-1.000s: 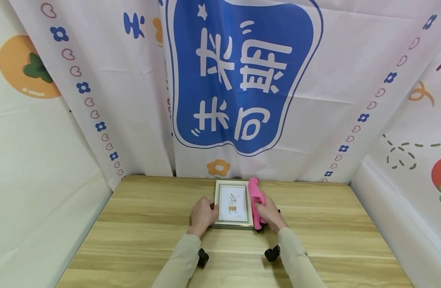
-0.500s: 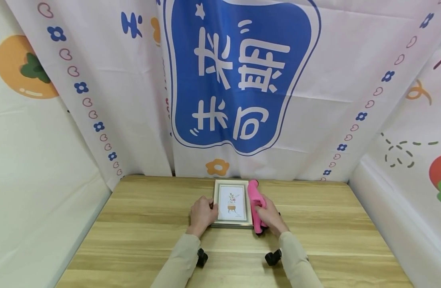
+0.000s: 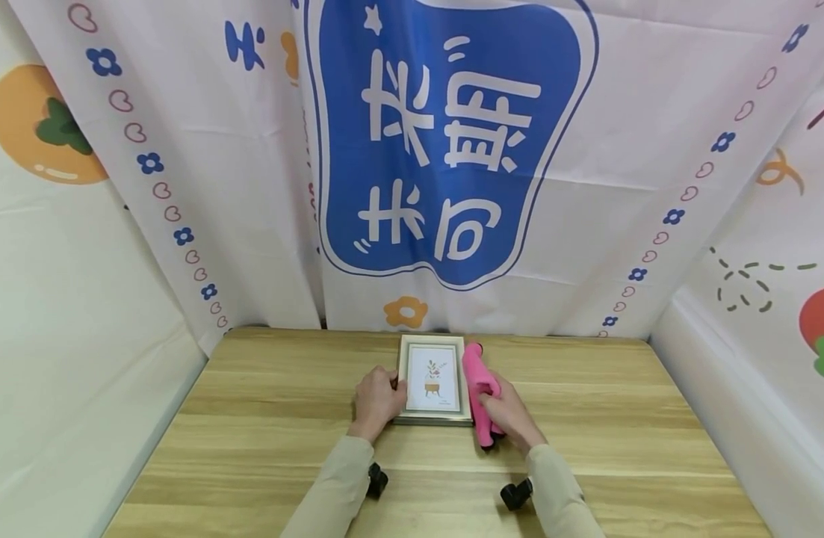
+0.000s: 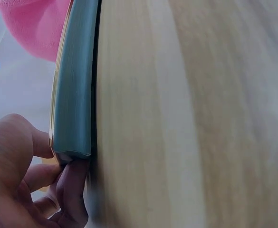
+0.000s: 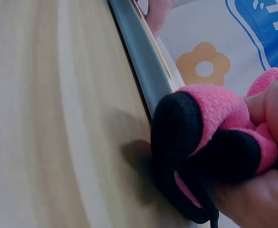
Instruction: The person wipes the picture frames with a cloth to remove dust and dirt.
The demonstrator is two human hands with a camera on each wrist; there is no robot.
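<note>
A picture frame [image 3: 467, 388] with a pale border and a small plant print lies face up on the wooden table. My left hand [image 3: 379, 396] grips its left edge, thumb on top; in the left wrist view the fingers [image 4: 72, 190] curl against the blue-grey side [image 4: 74, 95]. Along the frame's right edge my right hand [image 3: 509, 411] holds a bunched pink cloth [image 3: 477, 373] with black edging. The right wrist view shows the cloth [image 5: 219, 107] folded in the grip, its black edge close to the frame's corner.
The wooden table [image 3: 264, 418] extends around the frame on both sides. Behind it hangs a white curtain [image 3: 586, 224] with a blue printed sign, nearly at the frame's far edge. Black wrist cameras [image 3: 515, 495] sit under both forearms.
My right hand and the pink cloth have slid down along the frame's right edge, toward the near side. The left hand and the frame have stayed put.
</note>
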